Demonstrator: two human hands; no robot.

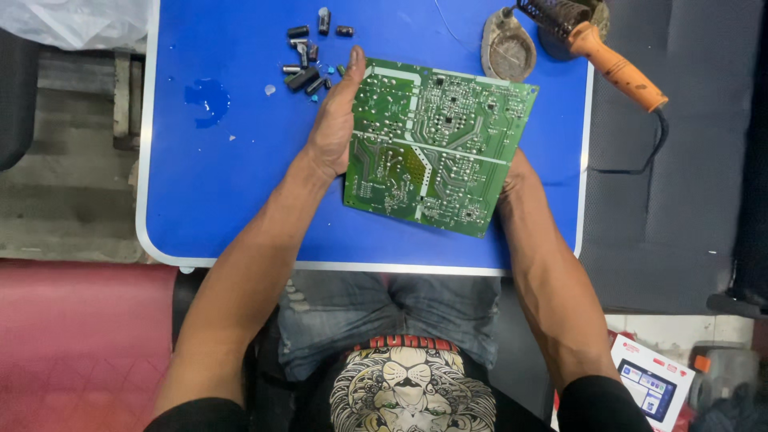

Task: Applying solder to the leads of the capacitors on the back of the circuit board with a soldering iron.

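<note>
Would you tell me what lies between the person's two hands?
The green circuit board, solder side up, spans between the left hand and right hand in the head view.

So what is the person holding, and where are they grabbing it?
The green circuit board, held by its two side edges: left hand flat along the left edge, right hand mostly hidden behind the right edge.
</note>
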